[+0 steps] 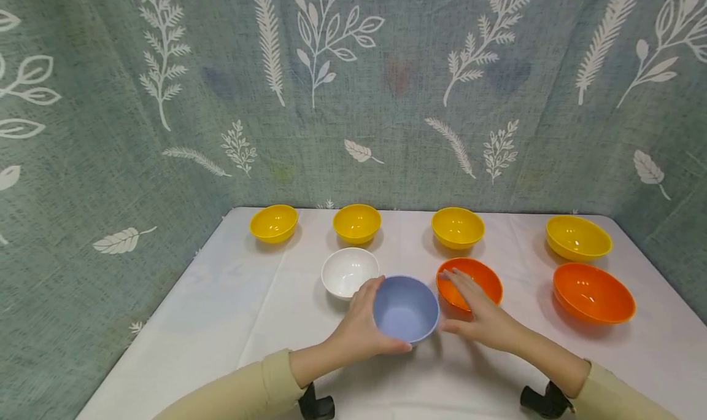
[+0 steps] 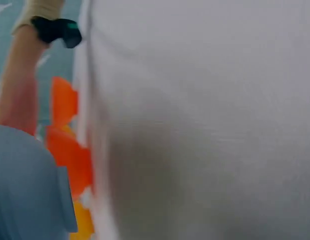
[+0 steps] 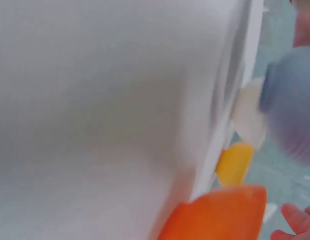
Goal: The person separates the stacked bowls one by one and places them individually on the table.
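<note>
My left hand (image 1: 360, 329) grips a light blue bowl (image 1: 405, 309) by its left side, thumb near the front and fingers toward the back. The bowl is held above the cloth, its opening facing up toward the head camera. To its right, my right hand (image 1: 486, 322) has its fingers and thumb spread apart, with nothing held. That hand partly covers an orange bowl (image 1: 488, 279) standing behind it. Behind my left hand stands a white bowl (image 1: 348, 271). In the left wrist view the blue bowl (image 2: 29, 185) fills the lower left corner; in the right wrist view it looks blurred.
Several yellow bowls (image 1: 356, 222) stand in a row along the far edge of the white-covered table (image 1: 221, 322). A second orange bowl (image 1: 593, 294) sits at the right. Green leaf-patterned fabric (image 1: 386, 131) hangs behind the table and at both sides.
</note>
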Available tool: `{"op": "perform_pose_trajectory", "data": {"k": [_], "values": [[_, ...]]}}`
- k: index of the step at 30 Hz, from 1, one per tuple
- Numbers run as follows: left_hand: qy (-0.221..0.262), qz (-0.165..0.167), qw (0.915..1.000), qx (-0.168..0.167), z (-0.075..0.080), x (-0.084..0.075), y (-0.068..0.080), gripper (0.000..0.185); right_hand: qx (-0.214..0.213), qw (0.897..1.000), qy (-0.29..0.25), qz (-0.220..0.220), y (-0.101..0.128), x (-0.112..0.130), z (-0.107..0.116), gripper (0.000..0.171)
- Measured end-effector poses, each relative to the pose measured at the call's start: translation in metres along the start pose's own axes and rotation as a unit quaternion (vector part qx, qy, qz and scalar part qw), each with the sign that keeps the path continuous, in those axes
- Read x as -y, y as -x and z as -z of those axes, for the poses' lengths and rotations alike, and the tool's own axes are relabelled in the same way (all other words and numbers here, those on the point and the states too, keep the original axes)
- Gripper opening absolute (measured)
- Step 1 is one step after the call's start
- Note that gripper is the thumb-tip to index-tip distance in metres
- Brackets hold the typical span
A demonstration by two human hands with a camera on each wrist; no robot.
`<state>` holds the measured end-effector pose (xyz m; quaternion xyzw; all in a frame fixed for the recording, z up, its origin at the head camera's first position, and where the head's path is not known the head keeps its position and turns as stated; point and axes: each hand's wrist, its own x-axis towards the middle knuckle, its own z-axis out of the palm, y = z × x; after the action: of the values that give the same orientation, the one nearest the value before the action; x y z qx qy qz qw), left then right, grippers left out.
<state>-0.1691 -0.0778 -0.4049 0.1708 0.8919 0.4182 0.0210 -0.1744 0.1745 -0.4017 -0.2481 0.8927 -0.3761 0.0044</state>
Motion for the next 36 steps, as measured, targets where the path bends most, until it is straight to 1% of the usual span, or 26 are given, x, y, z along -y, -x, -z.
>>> {"op": "perform_pose_trajectory", "data": {"k": [3, 5, 7, 9, 12, 14, 16, 18, 21, 25, 27, 31, 33, 34, 36], "values": [[0.027, 0.009, 0.9987, -0.041, 0.025, -0.002, 0.006, 0.113, -0.023, 1.0, 0.001, -0.007, 0.004, -0.001, 0.012, 0.079], [0.032, 0.023, 0.9962, -0.077, 0.047, 0.001, 0.005, 0.112, -0.034, 0.999, 0.005, -0.015, 0.006, -0.003, 0.021, 0.077], [0.039, 0.043, 0.9925, -0.108, 0.07, 0.009, 0.002, 0.11, -0.044, 0.999, 0.011, -0.026, 0.01, -0.006, 0.03, 0.076], [0.032, 0.077, 0.9886, -0.125, 0.094, 0.02, -0.001, 0.111, -0.057, 0.998, 0.02, -0.032, 0.013, -0.01, 0.037, 0.075], [0.021, 0.13, 0.981, -0.142, 0.125, 0.042, -0.005, 0.113, -0.077, 0.996, 0.027, -0.038, 0.02, -0.017, 0.046, 0.073], [0.0, 0.162, 0.975, -0.152, 0.142, 0.059, -0.004, 0.114, -0.089, 0.995, 0.029, -0.038, 0.024, -0.022, 0.052, 0.074], [-0.02, 0.182, 0.9691, -0.165, 0.153, 0.077, -0.002, 0.114, -0.097, 0.994, 0.034, -0.044, 0.029, -0.027, 0.057, 0.075], [-0.04, 0.199, 0.9639, -0.172, 0.16, 0.094, 0.0, 0.115, -0.104, 0.992, 0.048, -0.055, 0.033, -0.031, 0.062, 0.077], [-0.057, 0.219, 0.9571, -0.181, 0.166, 0.117, 0.005, 0.117, -0.108, 0.988, 0.075, -0.081, 0.04, -0.041, 0.069, 0.082], [-0.071, 0.237, 0.951, -0.185, 0.169, 0.139, 0.013, 0.118, -0.108, 0.983, 0.111, -0.099, 0.047, -0.055, 0.073, 0.087], [-0.078, 0.241, 0.9507, -0.179, 0.17, 0.147, 0.016, 0.118, -0.108, 0.981, 0.123, -0.104, 0.05, -0.061, 0.073, 0.087], [-0.091, 0.244, 0.9531, -0.154, 0.169, 0.157, 0.021, 0.119, -0.106, 0.976, 0.151, -0.112, 0.055, -0.069, 0.073, 0.088], [-0.099, 0.242, 0.9547, -0.143, 0.169, 0.159, 0.022, 0.121, -0.106, 0.973, 0.168, -0.117, 0.056, -0.071, 0.072, 0.089], [-0.106, 0.234, 0.9558, -0.143, 0.169, 0.159, 0.023, 0.121, -0.107, 0.971, 0.176, -0.119, 0.057, -0.072, 0.072, 0.09], [-0.123, 0.205, 0.9583, -0.157, 0.168, 0.155, 0.025, 0.122, -0.105, 0.968, 0.19, -0.128, 0.057, -0.073, 0.071, 0.091]]}}
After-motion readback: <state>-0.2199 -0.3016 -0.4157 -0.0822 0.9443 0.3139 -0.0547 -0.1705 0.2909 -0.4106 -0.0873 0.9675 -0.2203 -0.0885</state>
